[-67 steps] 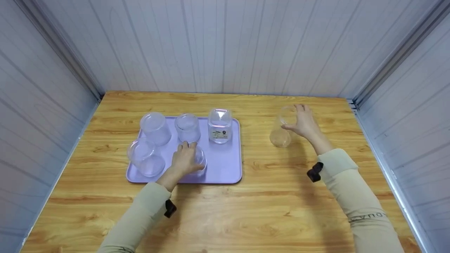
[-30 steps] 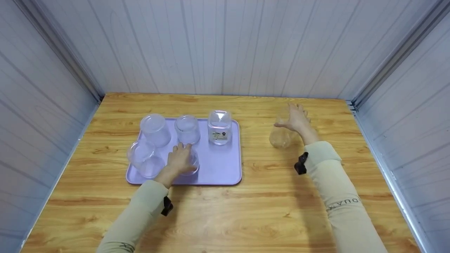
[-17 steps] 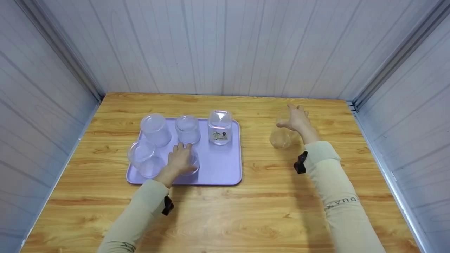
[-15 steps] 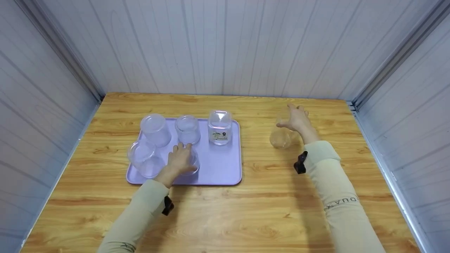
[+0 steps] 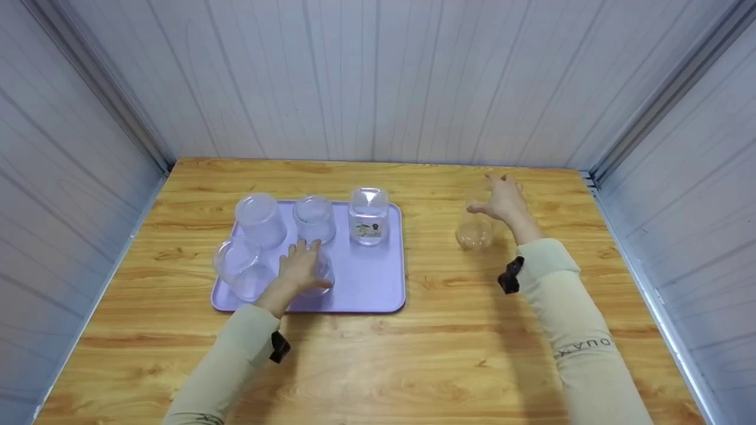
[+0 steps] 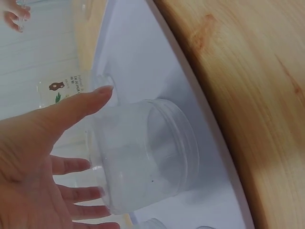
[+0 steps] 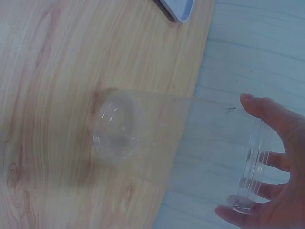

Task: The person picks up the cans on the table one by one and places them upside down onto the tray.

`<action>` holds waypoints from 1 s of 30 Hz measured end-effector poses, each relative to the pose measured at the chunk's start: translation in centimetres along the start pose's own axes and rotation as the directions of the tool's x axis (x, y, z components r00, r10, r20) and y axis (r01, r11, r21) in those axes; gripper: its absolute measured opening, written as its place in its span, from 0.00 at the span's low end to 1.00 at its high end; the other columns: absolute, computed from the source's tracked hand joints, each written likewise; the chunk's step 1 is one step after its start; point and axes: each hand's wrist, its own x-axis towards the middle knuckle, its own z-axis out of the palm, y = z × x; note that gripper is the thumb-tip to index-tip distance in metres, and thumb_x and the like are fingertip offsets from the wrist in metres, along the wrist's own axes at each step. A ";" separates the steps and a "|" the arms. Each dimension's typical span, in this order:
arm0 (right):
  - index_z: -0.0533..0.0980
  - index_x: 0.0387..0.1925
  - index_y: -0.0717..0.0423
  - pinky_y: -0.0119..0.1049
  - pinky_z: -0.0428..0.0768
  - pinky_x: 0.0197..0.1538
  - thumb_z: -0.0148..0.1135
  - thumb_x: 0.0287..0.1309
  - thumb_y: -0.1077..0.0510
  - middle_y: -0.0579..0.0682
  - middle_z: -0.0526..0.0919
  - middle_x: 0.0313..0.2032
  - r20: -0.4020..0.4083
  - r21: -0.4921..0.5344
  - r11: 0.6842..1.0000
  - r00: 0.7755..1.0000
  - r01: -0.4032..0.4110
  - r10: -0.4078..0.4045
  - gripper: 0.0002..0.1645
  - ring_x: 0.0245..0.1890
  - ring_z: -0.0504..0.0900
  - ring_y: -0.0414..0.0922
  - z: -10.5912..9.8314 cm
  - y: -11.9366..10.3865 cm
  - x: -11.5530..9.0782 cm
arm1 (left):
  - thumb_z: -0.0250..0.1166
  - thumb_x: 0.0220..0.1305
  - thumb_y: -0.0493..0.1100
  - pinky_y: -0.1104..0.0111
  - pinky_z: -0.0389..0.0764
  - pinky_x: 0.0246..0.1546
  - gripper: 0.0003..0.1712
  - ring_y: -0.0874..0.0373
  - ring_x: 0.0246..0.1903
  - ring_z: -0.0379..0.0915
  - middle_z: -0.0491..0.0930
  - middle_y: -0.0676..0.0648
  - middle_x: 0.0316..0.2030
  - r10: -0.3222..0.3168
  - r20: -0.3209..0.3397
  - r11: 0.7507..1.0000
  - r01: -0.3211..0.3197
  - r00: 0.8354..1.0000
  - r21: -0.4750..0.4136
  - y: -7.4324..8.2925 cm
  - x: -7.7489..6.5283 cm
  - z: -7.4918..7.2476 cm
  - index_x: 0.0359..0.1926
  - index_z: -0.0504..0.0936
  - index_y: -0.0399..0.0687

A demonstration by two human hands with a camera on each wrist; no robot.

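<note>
In the head view a lilac tray [image 5: 378, 283] bears several clear plastic jars. My left hand [image 5: 300, 268] is spread over a short round jar [image 5: 323, 273] near the tray's front edge. That jar [image 6: 143, 152] stands mouth down in the left wrist view; the thumb lies beside it, apart or barely touching, and the fingertips end at its raised base. Right of the tray, my right hand [image 5: 505, 200] grips a tall clear jar [image 5: 474, 233] near its top. In the right wrist view its ridged rim [image 7: 252, 167] sits between thumb and fingers; whether its base touches the table I cannot tell.
On the tray's left stand two round jars, one at the back [image 5: 260, 218] and one in front [image 5: 242, 265]. A smaller round jar [image 5: 315, 218] and a square labelled jar [image 5: 369, 218] stand along the back edge. Pale panel walls [image 5: 378, 77] border the wooden table [image 5: 413, 366].
My left hand has shifted the short jar left on the tray, then stayed there. My right hand first reached farther round the tall jar; lately both have moved slightly right.
</note>
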 end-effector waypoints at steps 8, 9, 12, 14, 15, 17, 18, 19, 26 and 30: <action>0.50 0.66 0.56 0.62 0.57 0.54 0.67 0.43 0.44 0.71 0.45 0.62 -0.049 0.023 0.999 0.998 0.037 -0.036 0.54 0.60 0.44 0.69 -1.0 -0.6 -1.1 | 0.72 0.40 0.51 0.45 0.68 0.43 0.51 0.35 0.50 0.60 0.61 0.30 0.53 0.002 -0.040 1.000 -0.002 0.999 0.003 0.7 -0.2 -1.4 0.61 0.58 0.33; 0.51 0.66 0.55 0.62 0.59 0.53 0.67 0.42 0.44 0.70 0.45 0.62 -0.061 0.031 0.999 0.997 0.039 -0.037 0.53 0.59 0.45 0.69 -1.1 -0.7 -1.2 | 0.71 0.42 0.51 0.46 0.68 0.43 0.50 0.35 0.50 0.60 0.61 0.30 0.53 0.003 -0.048 1.000 -0.003 0.999 -0.002 0.8 -0.3 -1.6 0.61 0.58 0.33; 0.53 0.65 0.55 0.61 0.59 0.53 0.67 0.42 0.44 0.69 0.46 0.62 -0.087 0.056 0.997 0.995 0.053 -0.048 0.52 0.59 0.46 0.69 -1.3 -0.8 -1.5 | 0.70 0.44 0.50 0.46 0.69 0.42 0.47 0.36 0.49 0.62 0.63 0.31 0.52 0.010 -0.094 1.000 -0.011 0.996 -0.014 1.1 -0.3 -2.0 0.61 0.59 0.33; 0.54 0.65 0.56 0.60 0.59 0.53 0.67 0.41 0.43 0.68 0.49 0.61 -0.103 0.069 0.996 0.993 0.063 -0.055 0.52 0.59 0.48 0.68 -1.4 -0.8 -1.8 | 0.70 0.44 0.50 0.47 0.70 0.42 0.45 0.36 0.48 0.63 0.64 0.31 0.51 0.019 -0.132 1.000 -0.022 0.991 -0.020 1.2 -0.3 -2.1 0.60 0.61 0.33; 0.54 0.64 0.56 0.60 0.59 0.53 0.67 0.41 0.43 0.68 0.50 0.61 -0.111 0.076 0.995 0.992 0.067 -0.058 0.52 0.59 0.50 0.67 -1.4 -0.8 -1.9 | 0.70 0.44 0.49 0.47 0.70 0.41 0.44 0.36 0.47 0.64 0.65 0.31 0.51 0.024 -0.151 0.999 -0.027 0.988 -0.021 1.3 -0.3 -2.2 0.59 0.62 0.33; 0.55 0.64 0.57 0.59 0.59 0.54 0.67 0.41 0.43 0.68 0.51 0.60 -0.126 0.088 0.993 0.990 0.075 -0.064 0.52 0.58 0.51 0.66 -1.5 -0.9 -2.2 | 0.70 0.44 0.49 0.49 0.72 0.40 0.43 0.37 0.45 0.66 0.66 0.31 0.50 0.039 -0.190 0.999 -0.044 0.981 -0.023 1.4 -0.4 -2.3 0.58 0.63 0.32; 0.55 0.64 0.57 0.59 0.60 0.53 0.67 0.41 0.43 0.68 0.52 0.60 -0.135 0.096 0.992 0.989 0.079 -0.065 0.52 0.58 0.52 0.65 -1.5 -0.9 -2.3 | 0.70 0.44 0.49 0.49 0.72 0.40 0.42 0.37 0.45 0.67 0.67 0.31 0.50 0.045 -0.205 0.998 -0.052 0.978 -0.028 1.5 -0.4 -2.4 0.57 0.64 0.32; 0.55 0.64 0.58 0.59 0.60 0.54 0.67 0.41 0.43 0.68 0.52 0.60 -0.144 0.105 0.991 0.987 0.083 -0.067 0.52 0.58 0.53 0.65 -1.5 -1.0 -2.4 | 0.70 0.45 0.48 0.50 0.72 0.40 0.41 0.37 0.45 0.68 0.67 0.31 0.50 0.051 -0.219 0.997 -0.061 0.974 -0.036 1.6 -0.5 -2.5 0.56 0.65 0.31; 0.57 0.63 0.59 0.55 0.59 0.56 0.69 0.40 0.44 0.65 0.56 0.58 -0.235 0.162 0.973 0.964 0.165 -0.125 0.51 0.58 0.56 0.61 -1.5 -1.1 -3.5 | 0.69 0.46 0.45 0.51 0.72 0.43 0.35 0.38 0.45 0.69 0.70 0.31 0.49 0.075 -0.304 0.987 -0.113 0.950 -0.111 2.1 -0.7 -3.2 0.53 0.68 0.31; 0.58 0.62 0.60 0.55 0.59 0.56 0.70 0.39 0.46 0.65 0.58 0.56 -0.290 0.205 0.950 0.942 0.236 -0.171 0.50 0.56 0.58 0.60 -1.3 -1.1 -4.3 | 0.69 0.47 0.45 0.52 0.72 0.43 0.32 0.39 0.45 0.70 0.71 0.33 0.48 0.069 -0.344 0.981 -0.126 0.936 -0.145 2.2 -0.9 -3.3 0.51 0.70 0.32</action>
